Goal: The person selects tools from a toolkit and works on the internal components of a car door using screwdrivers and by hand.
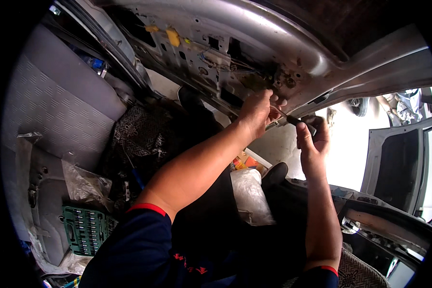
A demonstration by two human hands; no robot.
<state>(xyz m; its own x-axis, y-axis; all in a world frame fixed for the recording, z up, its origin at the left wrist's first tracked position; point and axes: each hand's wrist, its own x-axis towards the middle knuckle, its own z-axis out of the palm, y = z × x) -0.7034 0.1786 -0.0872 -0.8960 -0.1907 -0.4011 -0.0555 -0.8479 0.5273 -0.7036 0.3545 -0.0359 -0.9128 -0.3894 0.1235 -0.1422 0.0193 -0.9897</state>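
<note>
I am looking at the bare inner metal of a silver car door [235, 45], stripped of its trim, with holes and wiring showing. My left hand [258, 111] reaches up to the door's lower edge and pinches the thin metal shaft of a screwdriver near the door. My right hand [313, 139] is closed around the screwdriver's dark handle [300, 122], just right of my left hand. The tool's tip is hidden behind my left fingers.
A grey patterned car seat [53, 101] lies at the left, with a green socket set case [84, 229] and crumpled plastic on it. A white plastic bag [249, 194] sits below my arms. Another open door [398, 163] stands at the right.
</note>
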